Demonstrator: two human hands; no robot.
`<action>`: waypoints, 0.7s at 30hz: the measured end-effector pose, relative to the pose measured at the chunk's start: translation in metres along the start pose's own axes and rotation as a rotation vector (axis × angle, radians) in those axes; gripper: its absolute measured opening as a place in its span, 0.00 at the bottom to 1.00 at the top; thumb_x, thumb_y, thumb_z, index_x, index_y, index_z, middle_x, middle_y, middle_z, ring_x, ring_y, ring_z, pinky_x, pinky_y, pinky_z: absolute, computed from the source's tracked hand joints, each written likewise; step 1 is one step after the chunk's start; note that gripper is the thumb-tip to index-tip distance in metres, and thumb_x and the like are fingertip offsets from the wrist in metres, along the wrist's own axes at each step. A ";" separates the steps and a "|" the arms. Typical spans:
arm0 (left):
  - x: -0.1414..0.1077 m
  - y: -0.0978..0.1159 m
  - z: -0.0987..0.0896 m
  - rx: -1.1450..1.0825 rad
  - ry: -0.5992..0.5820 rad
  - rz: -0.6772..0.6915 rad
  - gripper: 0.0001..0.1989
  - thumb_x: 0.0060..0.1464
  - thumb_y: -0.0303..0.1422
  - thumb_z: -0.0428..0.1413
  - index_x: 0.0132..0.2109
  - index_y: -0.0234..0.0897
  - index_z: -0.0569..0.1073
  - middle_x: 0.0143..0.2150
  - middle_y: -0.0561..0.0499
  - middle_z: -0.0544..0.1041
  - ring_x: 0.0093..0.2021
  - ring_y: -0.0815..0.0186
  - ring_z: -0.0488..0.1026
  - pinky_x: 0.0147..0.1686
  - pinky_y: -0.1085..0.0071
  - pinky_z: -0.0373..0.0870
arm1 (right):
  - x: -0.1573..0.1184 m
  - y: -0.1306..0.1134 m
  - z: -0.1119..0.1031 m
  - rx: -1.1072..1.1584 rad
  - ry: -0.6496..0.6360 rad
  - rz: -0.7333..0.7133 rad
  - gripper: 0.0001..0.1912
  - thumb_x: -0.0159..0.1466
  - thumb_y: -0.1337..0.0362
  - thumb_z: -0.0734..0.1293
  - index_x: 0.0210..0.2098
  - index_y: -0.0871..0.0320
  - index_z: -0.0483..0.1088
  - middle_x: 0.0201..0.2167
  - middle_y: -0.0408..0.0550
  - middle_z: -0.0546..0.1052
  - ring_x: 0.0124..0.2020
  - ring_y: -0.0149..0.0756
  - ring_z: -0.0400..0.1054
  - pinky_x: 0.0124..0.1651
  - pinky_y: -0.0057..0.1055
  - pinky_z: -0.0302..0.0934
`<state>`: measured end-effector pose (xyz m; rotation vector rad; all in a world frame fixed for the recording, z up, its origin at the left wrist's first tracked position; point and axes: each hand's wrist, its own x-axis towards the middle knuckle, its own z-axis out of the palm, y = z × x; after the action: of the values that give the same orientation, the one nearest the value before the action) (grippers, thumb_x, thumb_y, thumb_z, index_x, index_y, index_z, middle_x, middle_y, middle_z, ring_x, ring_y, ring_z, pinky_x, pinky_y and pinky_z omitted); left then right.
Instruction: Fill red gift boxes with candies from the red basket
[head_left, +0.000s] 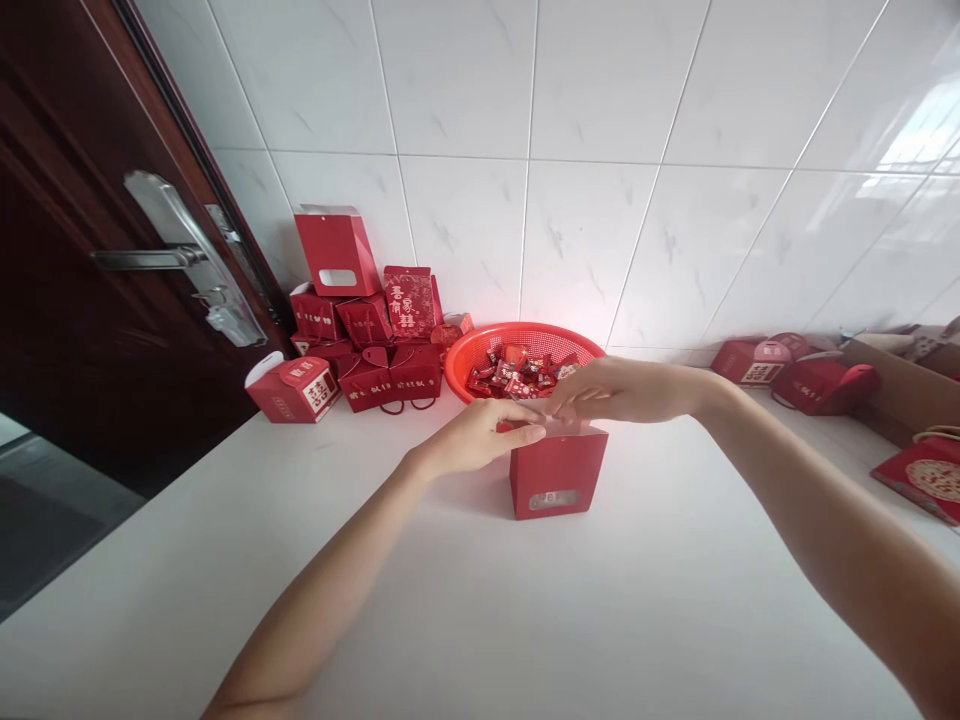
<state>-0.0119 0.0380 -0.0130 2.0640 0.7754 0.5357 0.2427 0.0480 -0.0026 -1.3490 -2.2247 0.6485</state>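
White-tiled wall (465, 90) behind a white tabletop (450, 620); dark door (67, 200) at left. Far left, red gift boxes (390, 385), some stacked. Next, the left hand (469, 440), reaching in from near left, thumb and fingers apparently pinching the top left edge of a red carton (559, 470). Carton upright mid-table, just near of a red basket (476, 350) of wrapped sweets (521, 385). Looks like thin card: probably light, stiff at the folds, easily creased; side walls the best hold. Right hand (630, 390) arches over its top, wrist bent; fingertips partly hidden, cannot tell whether they grasp anything. Far right, more red boxes (817, 388).
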 end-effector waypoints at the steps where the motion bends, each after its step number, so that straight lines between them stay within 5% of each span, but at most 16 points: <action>1: 0.000 0.000 0.000 0.016 0.012 0.006 0.19 0.63 0.48 0.55 0.51 0.45 0.81 0.60 0.53 0.78 0.59 0.55 0.74 0.59 0.62 0.69 | -0.007 0.000 -0.004 0.040 0.045 -0.008 0.23 0.61 0.49 0.72 0.50 0.56 0.76 0.46 0.53 0.79 0.54 0.50 0.70 0.53 0.44 0.68; 5: -0.001 0.000 0.001 0.097 0.060 0.024 0.20 0.64 0.49 0.53 0.52 0.44 0.81 0.54 0.51 0.81 0.54 0.55 0.78 0.53 0.63 0.73 | -0.035 -0.005 -0.009 0.196 0.181 -0.057 0.26 0.62 0.45 0.71 0.52 0.54 0.75 0.51 0.54 0.78 0.54 0.50 0.71 0.54 0.46 0.68; 9: 0.000 -0.001 0.004 0.201 0.093 0.053 0.21 0.59 0.44 0.60 0.57 0.41 0.78 0.58 0.49 0.79 0.58 0.54 0.75 0.58 0.62 0.71 | -0.051 -0.004 0.005 0.341 0.175 -0.106 0.27 0.61 0.47 0.72 0.55 0.53 0.74 0.55 0.54 0.76 0.53 0.48 0.73 0.56 0.46 0.68; 15: 0.006 -0.007 0.011 0.222 0.262 0.146 0.15 0.62 0.36 0.55 0.53 0.42 0.80 0.56 0.52 0.81 0.58 0.58 0.76 0.60 0.64 0.70 | -0.048 0.008 0.031 0.566 0.179 -0.017 0.21 0.62 0.46 0.71 0.43 0.57 0.77 0.44 0.53 0.81 0.47 0.47 0.75 0.53 0.45 0.68; 21: 0.004 -0.008 0.008 0.186 0.394 0.125 0.28 0.62 0.39 0.56 0.68 0.47 0.64 0.68 0.50 0.69 0.55 0.58 0.77 0.56 0.63 0.73 | -0.036 0.004 0.036 0.690 0.282 -0.008 0.21 0.59 0.44 0.73 0.28 0.55 0.69 0.29 0.46 0.77 0.34 0.39 0.72 0.41 0.39 0.68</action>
<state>-0.0069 0.0398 -0.0238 2.2179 0.9549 0.9932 0.2390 0.0118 -0.0382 -0.9926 -1.5635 1.0284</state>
